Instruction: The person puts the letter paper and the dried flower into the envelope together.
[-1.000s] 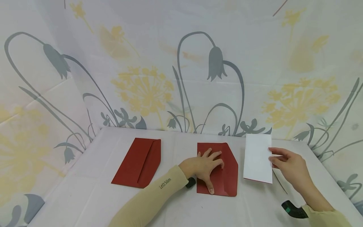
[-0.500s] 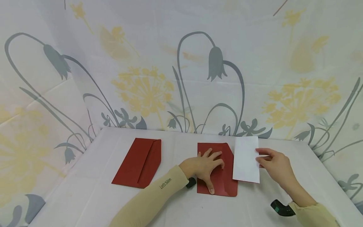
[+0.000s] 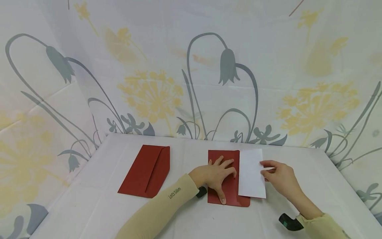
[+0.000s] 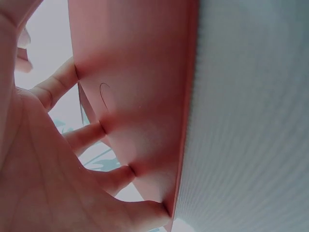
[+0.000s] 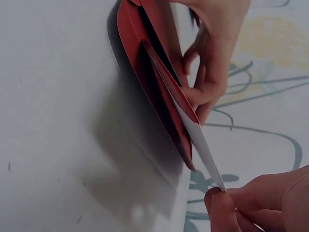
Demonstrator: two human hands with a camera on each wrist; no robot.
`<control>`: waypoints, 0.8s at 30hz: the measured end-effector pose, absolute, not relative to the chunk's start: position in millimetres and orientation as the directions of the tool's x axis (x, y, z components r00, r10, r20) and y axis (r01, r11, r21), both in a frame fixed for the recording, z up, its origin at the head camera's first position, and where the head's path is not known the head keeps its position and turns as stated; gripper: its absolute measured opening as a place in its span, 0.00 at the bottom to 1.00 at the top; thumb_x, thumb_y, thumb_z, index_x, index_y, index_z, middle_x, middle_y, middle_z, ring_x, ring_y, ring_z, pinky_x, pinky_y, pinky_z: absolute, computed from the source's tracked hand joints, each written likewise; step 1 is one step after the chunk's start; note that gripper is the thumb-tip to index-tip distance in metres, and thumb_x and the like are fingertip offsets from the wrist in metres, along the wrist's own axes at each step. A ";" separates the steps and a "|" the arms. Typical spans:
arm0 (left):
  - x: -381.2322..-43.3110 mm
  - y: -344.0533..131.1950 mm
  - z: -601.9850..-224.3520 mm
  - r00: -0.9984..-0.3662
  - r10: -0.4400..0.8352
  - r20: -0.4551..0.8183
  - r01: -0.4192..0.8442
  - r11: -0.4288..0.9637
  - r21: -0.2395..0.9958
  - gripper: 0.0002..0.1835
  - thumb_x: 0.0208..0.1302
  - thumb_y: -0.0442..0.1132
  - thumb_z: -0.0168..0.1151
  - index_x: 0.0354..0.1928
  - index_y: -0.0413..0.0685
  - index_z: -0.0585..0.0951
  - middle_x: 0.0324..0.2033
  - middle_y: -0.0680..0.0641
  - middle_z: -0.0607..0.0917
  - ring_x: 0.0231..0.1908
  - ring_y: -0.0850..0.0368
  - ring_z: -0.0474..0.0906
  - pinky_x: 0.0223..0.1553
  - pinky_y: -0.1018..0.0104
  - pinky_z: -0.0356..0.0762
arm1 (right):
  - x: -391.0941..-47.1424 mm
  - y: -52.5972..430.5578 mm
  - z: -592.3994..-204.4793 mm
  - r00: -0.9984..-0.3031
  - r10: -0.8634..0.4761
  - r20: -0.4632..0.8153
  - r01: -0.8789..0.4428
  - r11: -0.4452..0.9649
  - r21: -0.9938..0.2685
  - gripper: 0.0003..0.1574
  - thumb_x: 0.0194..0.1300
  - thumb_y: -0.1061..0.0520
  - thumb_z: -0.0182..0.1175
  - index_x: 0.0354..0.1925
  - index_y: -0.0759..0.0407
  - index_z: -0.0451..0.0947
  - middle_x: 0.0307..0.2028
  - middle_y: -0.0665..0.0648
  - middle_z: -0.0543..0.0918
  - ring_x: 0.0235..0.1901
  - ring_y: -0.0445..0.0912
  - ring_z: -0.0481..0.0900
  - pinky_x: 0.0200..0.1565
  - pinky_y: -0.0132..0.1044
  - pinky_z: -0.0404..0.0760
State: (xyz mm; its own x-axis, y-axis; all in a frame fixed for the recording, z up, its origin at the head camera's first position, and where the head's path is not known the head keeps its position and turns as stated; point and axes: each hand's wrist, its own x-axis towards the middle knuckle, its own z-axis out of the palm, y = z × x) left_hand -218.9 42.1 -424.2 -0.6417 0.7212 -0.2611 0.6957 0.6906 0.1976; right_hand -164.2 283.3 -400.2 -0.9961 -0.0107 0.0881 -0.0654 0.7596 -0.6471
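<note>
A red envelope (image 3: 232,195) lies on the white table, its flap side toward the right. My left hand (image 3: 217,175) presses on it with fingers spread; in the left wrist view the fingertips touch the red paper (image 4: 140,96). My right hand (image 3: 282,177) pinches a white card (image 3: 251,176) by its right edge between thumb and fingers. That card overlaps the right part of the envelope in the head view and covers most of the flap. Its underside shows red in the right wrist view, where the white part (image 5: 208,152) slants up from the envelope to my pinching fingers (image 5: 224,210).
Farther left lies a second red envelope (image 3: 144,172) with its flap unfolded to the right. Behind the white table (image 3: 185,215) hangs a cloth (image 3: 161,59) printed with grey and yellow flowers. A black wrist device (image 3: 290,222) sits by my right sleeve.
My right hand has carried the white card leftward, from beside the middle envelope to over its flap, and slightly lower in the view. The left hand has stayed in place.
</note>
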 end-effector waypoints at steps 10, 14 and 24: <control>-218.9 42.0 -424.1 -0.643 0.718 -0.267 0.693 0.694 0.194 0.44 0.26 0.70 0.73 0.51 0.74 0.63 0.72 0.59 0.42 0.71 0.45 0.34 0.62 0.39 0.53 | -159.6 268.1 -408.4 -0.999 -0.031 0.041 -0.050 0.754 -0.655 0.21 0.58 0.60 0.61 0.50 0.67 0.76 0.41 0.64 0.83 0.27 0.43 0.83 0.25 0.34 0.77; -219.1 42.3 -424.4 -0.645 0.717 -0.264 0.697 0.694 0.181 0.44 0.26 0.71 0.72 0.50 0.74 0.63 0.72 0.59 0.42 0.71 0.45 0.35 0.62 0.39 0.53 | -159.3 264.6 -410.3 -0.998 -0.031 0.047 -0.054 0.745 -0.665 0.20 0.57 0.60 0.62 0.49 0.66 0.77 0.40 0.63 0.83 0.27 0.43 0.83 0.25 0.32 0.77; -219.3 43.4 -425.4 -0.648 0.715 -0.262 0.697 0.696 0.174 0.44 0.26 0.71 0.72 0.50 0.75 0.63 0.71 0.59 0.44 0.71 0.46 0.35 0.62 0.39 0.54 | -162.3 258.5 -418.7 -0.999 -0.031 0.044 -0.053 0.707 -0.705 0.19 0.57 0.62 0.62 0.48 0.68 0.77 0.40 0.64 0.83 0.28 0.44 0.83 0.27 0.31 0.80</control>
State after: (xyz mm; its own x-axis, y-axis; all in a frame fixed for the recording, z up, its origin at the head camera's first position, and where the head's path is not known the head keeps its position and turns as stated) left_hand -219.3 43.4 -425.4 -0.6484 0.7147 -0.2620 0.6969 0.6959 0.1735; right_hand -162.3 258.5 -418.7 -0.9986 -0.0311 0.0438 -0.0530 0.7073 -0.7049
